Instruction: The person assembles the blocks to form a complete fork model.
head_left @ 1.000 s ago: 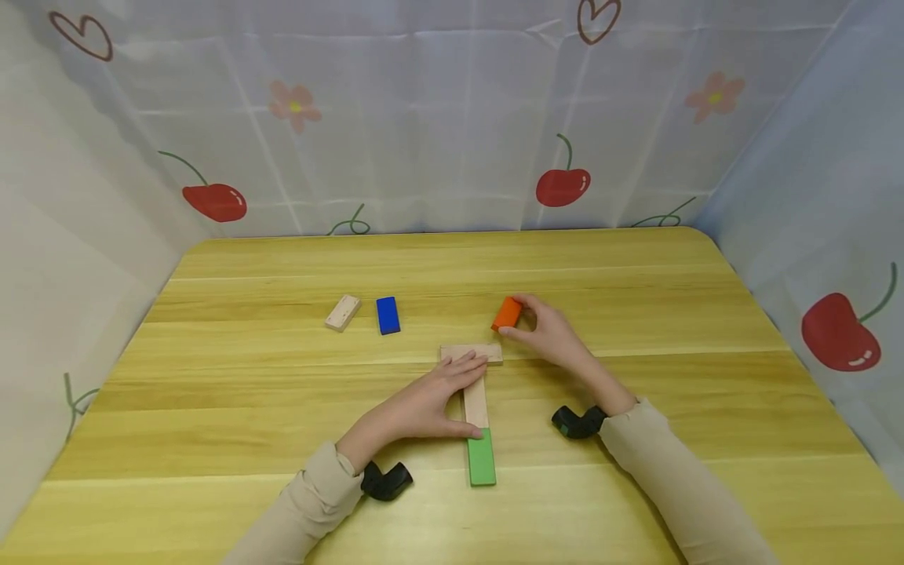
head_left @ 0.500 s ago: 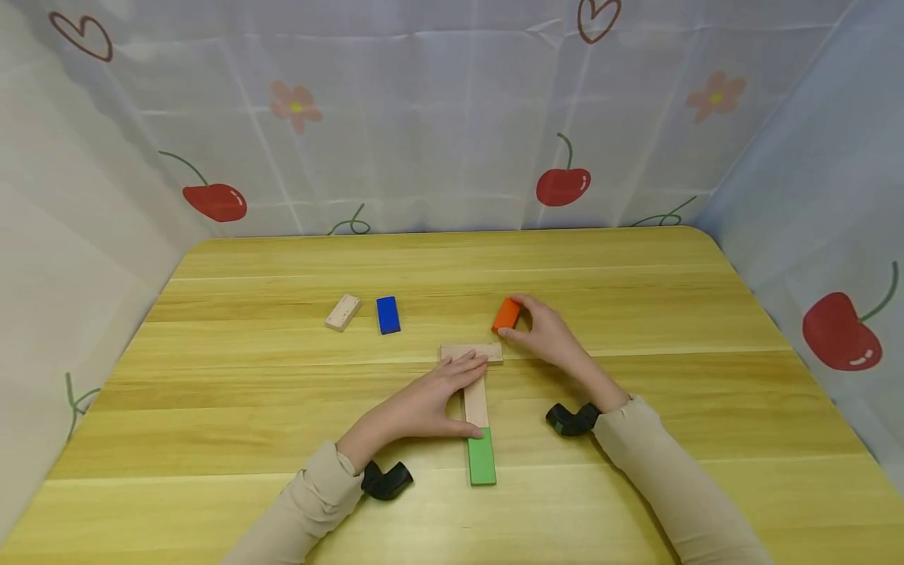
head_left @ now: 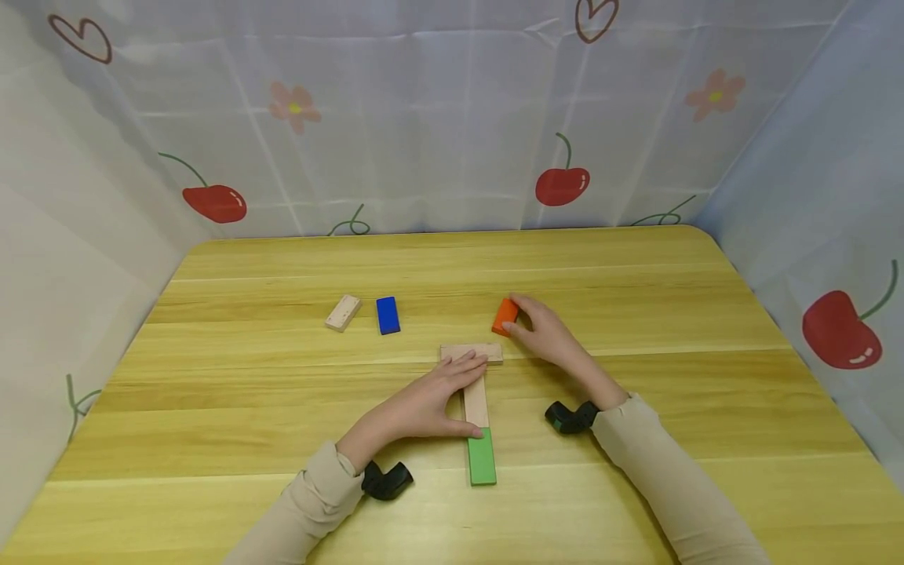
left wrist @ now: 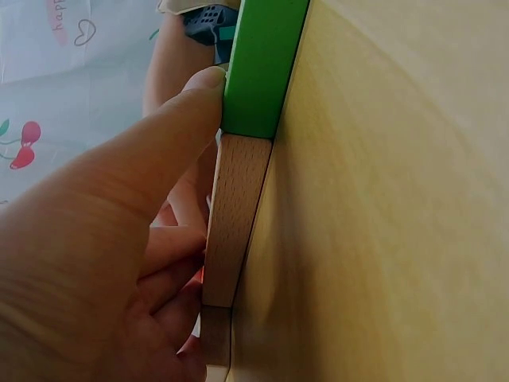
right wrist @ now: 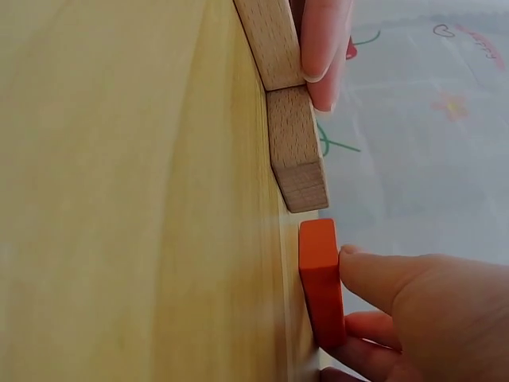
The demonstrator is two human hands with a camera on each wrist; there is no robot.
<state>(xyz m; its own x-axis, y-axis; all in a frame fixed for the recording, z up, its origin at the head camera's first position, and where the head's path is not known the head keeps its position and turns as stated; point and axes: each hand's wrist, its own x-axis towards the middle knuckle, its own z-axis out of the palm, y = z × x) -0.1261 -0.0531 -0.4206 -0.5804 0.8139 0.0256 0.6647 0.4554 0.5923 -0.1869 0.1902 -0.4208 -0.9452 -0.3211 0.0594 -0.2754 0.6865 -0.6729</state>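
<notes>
My left hand (head_left: 424, 400) lies across a row of wooden blocks, fingers extended. Its fingertips rest on a plain crosswise block (head_left: 452, 350), while the thumb touches the near end of the row. There a lengthwise plain block (head_left: 476, 404) meets a green block (head_left: 482, 461) end to end. In the left wrist view the thumb tip lies at the edge of the green block (left wrist: 262, 72). Beyond the crosswise block's right end, my right hand (head_left: 551, 333) holds an orange block (head_left: 503, 314) between thumb and fingers. The orange block (right wrist: 318, 247) lies flat, its near end close to the crosswise block.
A blue block (head_left: 388, 315) and a tilted plain wooden block (head_left: 343, 313) lie farther left on the wood-grain table (head_left: 212, 408). A printed curtain (head_left: 438, 118) closes off the back and sides. A black device (head_left: 387, 480) sits at each wrist.
My right thumb has shifted farther onto the orange block, and the right forearm has drawn slightly left. The left hand and the other blocks stay where they were.
</notes>
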